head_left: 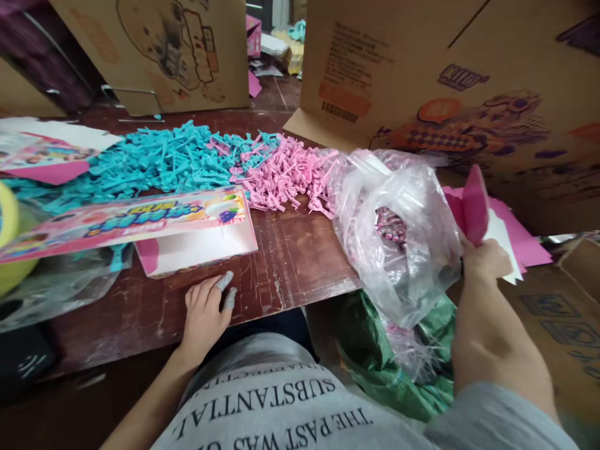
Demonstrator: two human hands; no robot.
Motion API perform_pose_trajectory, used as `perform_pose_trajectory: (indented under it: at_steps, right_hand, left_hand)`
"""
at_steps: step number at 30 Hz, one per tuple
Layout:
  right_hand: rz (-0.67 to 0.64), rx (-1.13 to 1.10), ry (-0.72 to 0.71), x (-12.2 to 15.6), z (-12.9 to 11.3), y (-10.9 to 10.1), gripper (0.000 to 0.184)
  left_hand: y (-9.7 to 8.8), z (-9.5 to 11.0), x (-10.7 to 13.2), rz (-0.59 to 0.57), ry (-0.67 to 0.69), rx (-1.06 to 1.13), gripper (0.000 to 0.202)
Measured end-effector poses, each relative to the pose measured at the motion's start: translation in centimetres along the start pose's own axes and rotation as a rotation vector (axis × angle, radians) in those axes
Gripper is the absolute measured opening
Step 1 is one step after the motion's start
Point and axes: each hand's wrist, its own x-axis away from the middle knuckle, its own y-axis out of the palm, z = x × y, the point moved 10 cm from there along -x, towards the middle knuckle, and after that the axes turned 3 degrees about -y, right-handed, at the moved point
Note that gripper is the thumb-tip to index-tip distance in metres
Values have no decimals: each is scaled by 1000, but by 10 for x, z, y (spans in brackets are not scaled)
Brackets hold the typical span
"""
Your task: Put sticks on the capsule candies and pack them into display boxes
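Note:
My left hand (204, 312) rests on the dark red table (290, 262) near its front edge, fingers loosely curled, two of them taped at the tips, holding nothing. It lies just in front of a pink and white open carton (187, 240). My right hand (485, 259) is at the right, closed on a folded pink card sheet (475, 203) with a white underside. Beside it sits a clear plastic bag (398, 231) of small pink pieces.
Heaps of teal plastic parts (154, 159) and pink plastic parts (285, 175) cover the table's back. Large printed cardboard boxes (450, 81) stand behind. More pink sheets (525, 234) lie at the right, a green bag (384, 350) hangs below the table edge, a yellow object (9, 244) sits far left.

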Motion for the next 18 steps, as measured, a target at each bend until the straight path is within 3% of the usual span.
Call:
perform_pose_trajectory:
  at_steps: [4,8,13,18]
  right_hand:
    - [-213,45,-9,-3,10,17,68]
    - [-321,132,40,-8,24,3,44]
    - [-226,200,133,-3,29,-29,42]
    - [27,38,4,10,-20,-74,56]
  left_hand:
    - [-3,9,-13,20,67,60,32]
    - [2,20,-35,45,175,90,29]
    - [22,57,-58,-10,350,184,26]
    - [20,83,-64,-98,344,367,22]
